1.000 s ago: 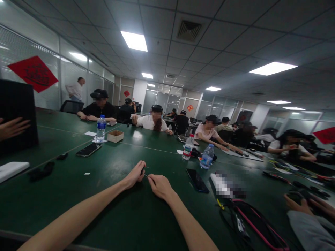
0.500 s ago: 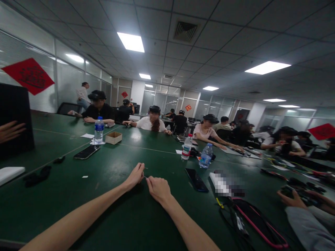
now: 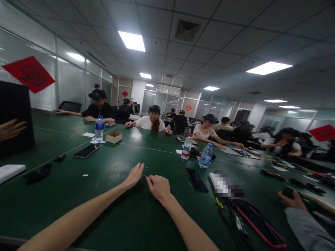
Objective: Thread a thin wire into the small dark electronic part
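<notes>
Green tabletop (image 3: 117,223) is stretching beneath your forearms, and your hands are almost meeting above it, with a thin piece (image 3: 144,176) bridging the narrow gap between them. Your right hand (image 3: 159,188) is pinching one end between thumb and forefinger, with its other fingers folding under. Your left hand (image 3: 134,175) is curling closed, seemingly around the other end, though its back is hiding the hold itself.

Judging by this, you are working at a fine two-handed hold. The next move is probably calling for light fingertips and steady wrists, since so little of the piece is showing for you to grip.

Much is staying unclear. The piece is looking like a mere sliver, so its material and full shape are escaping you, and anything larger inside your left palm is lying out of sight. Whether your hands are resting on the surface is also hard to tell. To your right, a dark phone (image 3: 196,180) is lying near your wrist, and beyond it a pixelated patch is covering most of a white object (image 3: 212,179). Farther right, a co-worker's hand (image 3: 294,200) is holding something dark and indistinct, and the frame edge is cutting off the grey sleeve (image 3: 306,223).
</notes>
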### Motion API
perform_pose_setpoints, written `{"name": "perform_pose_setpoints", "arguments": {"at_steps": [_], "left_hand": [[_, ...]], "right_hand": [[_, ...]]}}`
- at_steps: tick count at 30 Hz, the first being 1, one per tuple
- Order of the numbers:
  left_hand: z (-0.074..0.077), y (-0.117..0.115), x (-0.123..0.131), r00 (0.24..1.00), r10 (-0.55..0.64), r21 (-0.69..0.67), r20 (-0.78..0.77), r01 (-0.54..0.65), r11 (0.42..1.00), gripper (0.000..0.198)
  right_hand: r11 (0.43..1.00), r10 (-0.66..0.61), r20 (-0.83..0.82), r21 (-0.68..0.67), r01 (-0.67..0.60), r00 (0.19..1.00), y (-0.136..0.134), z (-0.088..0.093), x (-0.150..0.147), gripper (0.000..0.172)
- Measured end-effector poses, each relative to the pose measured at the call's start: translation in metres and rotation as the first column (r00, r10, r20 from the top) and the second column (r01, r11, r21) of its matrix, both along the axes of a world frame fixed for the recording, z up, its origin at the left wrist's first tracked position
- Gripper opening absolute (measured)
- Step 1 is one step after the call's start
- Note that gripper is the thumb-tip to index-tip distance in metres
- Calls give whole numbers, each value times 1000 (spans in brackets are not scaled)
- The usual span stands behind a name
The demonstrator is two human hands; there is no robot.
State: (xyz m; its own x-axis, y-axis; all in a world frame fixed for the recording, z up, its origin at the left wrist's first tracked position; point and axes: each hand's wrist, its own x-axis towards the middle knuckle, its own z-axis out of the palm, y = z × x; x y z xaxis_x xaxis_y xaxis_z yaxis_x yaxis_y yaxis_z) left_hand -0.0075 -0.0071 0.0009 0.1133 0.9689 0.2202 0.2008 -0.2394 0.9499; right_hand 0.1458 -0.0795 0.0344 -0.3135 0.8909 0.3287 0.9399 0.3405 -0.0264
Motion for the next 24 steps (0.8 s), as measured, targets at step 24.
{"name": "perform_pose_setpoints", "arguments": {"at_steps": [24], "left_hand": [[3, 3, -5, 981, 50, -53, 190, -41, 998, 39]], "right_hand": [[982, 175, 57, -78, -170, 983, -3, 8, 1, 39]]}}
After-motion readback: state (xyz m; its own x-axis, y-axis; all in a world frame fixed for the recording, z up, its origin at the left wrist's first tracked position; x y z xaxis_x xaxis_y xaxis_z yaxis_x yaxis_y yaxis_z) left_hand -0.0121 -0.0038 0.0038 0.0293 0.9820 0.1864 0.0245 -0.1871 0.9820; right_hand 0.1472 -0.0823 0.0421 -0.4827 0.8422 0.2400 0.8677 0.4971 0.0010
